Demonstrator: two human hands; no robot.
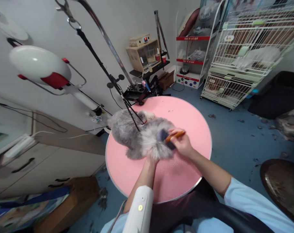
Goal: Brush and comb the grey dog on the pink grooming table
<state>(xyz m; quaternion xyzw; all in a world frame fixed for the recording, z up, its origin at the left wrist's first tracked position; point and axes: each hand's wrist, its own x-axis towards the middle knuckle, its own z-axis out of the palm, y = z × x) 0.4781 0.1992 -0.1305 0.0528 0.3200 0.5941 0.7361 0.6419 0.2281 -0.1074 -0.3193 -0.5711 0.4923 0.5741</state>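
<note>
A grey, fluffy dog [125, 127] is on a round pink grooming table [185, 113]. Black straps run down to it from the metal arm overhead. My left hand [152, 156] is closed at the base of a pale, fanned-out tuft of its fur [152, 137]; the fingers are mostly buried, and whether this is tail or leg I cannot tell. In my right hand [182, 142] is a slicker brush [174, 136] with an orange-brown handle. Its dark, slightly blurred head lies against the right side of the tuft.
A white device with buttons [139, 207] lies along my left forearm. To the left, a white and red dryer [40, 64] hangs on an arm. Behind stand a wooden cabinet box [144, 55], a shelf rack [193, 60] and white wire cages [246, 55]. Hair clumps [212, 116] dot the blue floor.
</note>
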